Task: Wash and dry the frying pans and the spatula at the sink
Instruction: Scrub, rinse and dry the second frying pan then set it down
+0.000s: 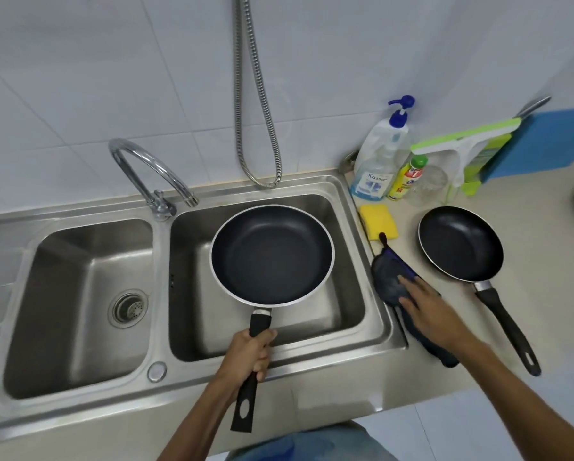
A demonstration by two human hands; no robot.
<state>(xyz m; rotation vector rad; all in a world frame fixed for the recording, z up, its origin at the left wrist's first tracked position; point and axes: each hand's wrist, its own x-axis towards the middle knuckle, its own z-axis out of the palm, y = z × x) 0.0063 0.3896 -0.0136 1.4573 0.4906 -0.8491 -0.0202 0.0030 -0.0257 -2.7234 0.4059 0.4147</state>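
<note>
Your left hand (249,352) is gripping black handle of large frying pan (272,257), fingers curled round it, pan hanging level over right sink basin (349,294). Your right hand (428,307) is resting on dark blue cloth (387,277) at counter (545,261) edge, fingers straight, holding nothing. Smaller frying pan (460,247) is sitting on counter, near yellow sponge (379,221).

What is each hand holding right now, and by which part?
The left hand grips the large frying pan by its black handle, over the right basin. The right hand holds nothing; it rests on the dark cloth.
</note>
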